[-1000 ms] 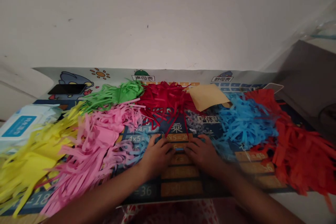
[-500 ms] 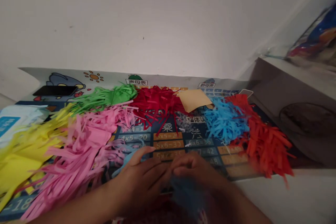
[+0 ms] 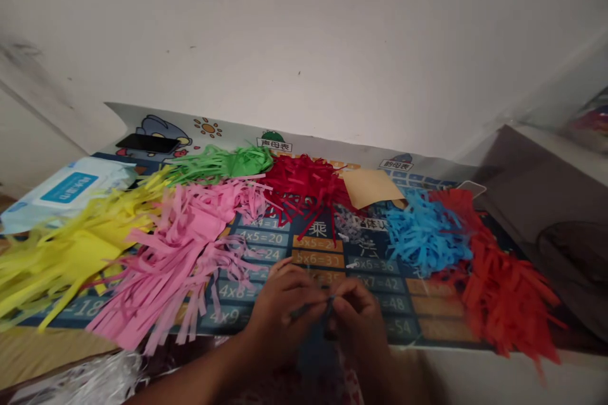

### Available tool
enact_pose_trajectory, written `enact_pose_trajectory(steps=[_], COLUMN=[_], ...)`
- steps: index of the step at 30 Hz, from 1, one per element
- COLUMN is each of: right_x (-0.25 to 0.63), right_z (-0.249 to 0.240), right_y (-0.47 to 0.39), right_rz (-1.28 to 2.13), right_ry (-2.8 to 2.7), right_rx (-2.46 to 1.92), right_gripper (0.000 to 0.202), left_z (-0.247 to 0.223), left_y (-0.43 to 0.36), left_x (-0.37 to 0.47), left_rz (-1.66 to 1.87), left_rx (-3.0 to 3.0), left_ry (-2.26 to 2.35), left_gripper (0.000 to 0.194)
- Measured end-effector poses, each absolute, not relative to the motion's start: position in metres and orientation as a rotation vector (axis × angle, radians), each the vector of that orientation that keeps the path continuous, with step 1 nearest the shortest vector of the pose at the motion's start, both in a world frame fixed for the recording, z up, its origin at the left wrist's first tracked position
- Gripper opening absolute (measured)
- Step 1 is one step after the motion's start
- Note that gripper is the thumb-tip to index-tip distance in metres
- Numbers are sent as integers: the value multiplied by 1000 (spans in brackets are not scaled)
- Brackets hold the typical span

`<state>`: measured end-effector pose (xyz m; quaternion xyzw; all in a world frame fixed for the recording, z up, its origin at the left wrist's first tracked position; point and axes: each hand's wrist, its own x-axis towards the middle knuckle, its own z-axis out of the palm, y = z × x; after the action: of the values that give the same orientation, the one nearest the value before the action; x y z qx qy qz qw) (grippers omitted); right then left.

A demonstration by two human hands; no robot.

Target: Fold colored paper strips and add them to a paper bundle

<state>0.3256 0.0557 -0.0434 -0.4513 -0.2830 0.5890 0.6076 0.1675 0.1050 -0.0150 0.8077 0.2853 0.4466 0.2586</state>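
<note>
Yellow and pink: the yellow bundle (image 3: pixel 90 250) lies at the left and the pink bundle (image 3: pixel 192 228) just beside it, both already in strips, each with an uncut patch showing.
Far row: the green bundle (image 3: pixel 240 161) and the crimson bundle (image 3: pixel 304 177) lie side by side, fringed too.
Right side: the blue bundle (image 3: pixel 425 231) touches the orange-red bundle (image 3: pixel 506 294), both in strips.
Tan paper: the tan sheet (image 3: pixel 373 188) lies between the crimson and blue bundles, its visible face uncut; I judge it unworked.
Blue piece: a dim blue piece (image 3: pixel 317 345) hangs below the fingers at the near edge of the counter (image 3: pixel 52 348); it looks like the one part unfinished, though blur hides how much is left.
Left hand: the left hand (image 3: pixel 292 300) curls inward, knuckles up, closed around a thin blue end.
Right hand: the right hand (image 3: pixel 356 313) meets it, thumb and forefinger pinching the same piece.
Forearms: the left forearm (image 3: pixel 209 364) slants in from the near left; the right forearm is mostly shadowed.
</note>
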Motion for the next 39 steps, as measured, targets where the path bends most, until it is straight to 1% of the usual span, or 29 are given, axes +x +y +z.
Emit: enact_pose_trajectory(steps=[3, 6, 9, 12, 14, 16, 18, 21, 25, 29, 33, 34, 36, 39], right_x=[327, 324, 321, 336, 358, 385, 406, 417, 410, 410, 402, 394, 374, 343], right_z=[-46, -45, -43, -45, -51, -62, -76, -94, -107, -100, -70, -61, -46, -40], right_y=[56, 54, 53, 65, 85, 109, 132, 152, 157, 159, 139, 129, 106, 80], right_rz=[1352, 1336, 1226, 1024, 770, 444, 277, 189, 93, 68, 104, 164, 409, 717], right_ry=[-659, -726, -824, -1073, -1315, -1531, -1633, -1708, -1765, -1761, -1714, -1681, -1554, -1325], right_rx=[-1117, -1113, -1116, -1239, -1449, -1662, -1733, -1750, -1781, -1820, -1792, -1755, -1623, -1475], right_gripper=[28, 24, 19, 19, 20, 22, 22, 23, 24, 23, 24, 24, 19, 15], left_z=[-16, -18, -21, -23, -22, -20, -22, -32, -45, -48, -43, -41, -39, -36], left_y=[102, 101, 103, 107, 111, 115, 120, 127, 134, 135, 130, 128, 124, 119], left_x=[171, 172, 173, 169, 162, 156, 153, 157, 167, 172, 173, 173, 173, 174], left_rz=[1211, 1191, 1213, 1263, 1231, 1132, 971, 782, 843, 806, 816, 810, 798, 833], left_rx=[2120, 2090, 2107, 2122, 2044, 1790, 1399, 942, 947, 1108, 1342, 1376, 1417, 1494], left_ry=[768, 759, 787, 791, 817, 941, 1030, 956, 964, 1053, 1098, 1099, 1083, 1083], left_gripper=[15, 14, 11, 11, 10, 11, 22, 38, 47, 39, 24, 21, 19, 19])
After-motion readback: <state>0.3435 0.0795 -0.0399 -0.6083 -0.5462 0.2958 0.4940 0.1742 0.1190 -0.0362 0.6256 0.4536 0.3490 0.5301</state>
